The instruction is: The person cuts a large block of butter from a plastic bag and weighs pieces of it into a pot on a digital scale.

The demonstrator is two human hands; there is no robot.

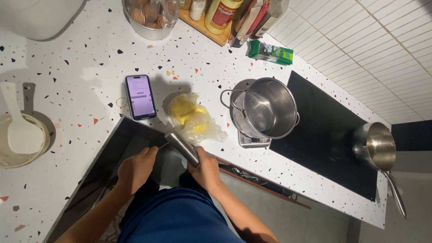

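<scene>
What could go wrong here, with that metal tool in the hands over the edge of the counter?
1. The right hand grips a metal cylinder tool at the counter edge, by an open drawer; a slip might drop it in.
2. The left hand pinches a thin part at its tip; if sharp, it may nick a finger.
3. The bag of yellow food and the phone lie close by; a swing could knock or smear them.

Both bare hands close together, forearms angled inward.
The left hand (136, 167) curls loosely, fingers bent; beside it, the right hand (204, 168) is fisted tight in a grip.
</scene>
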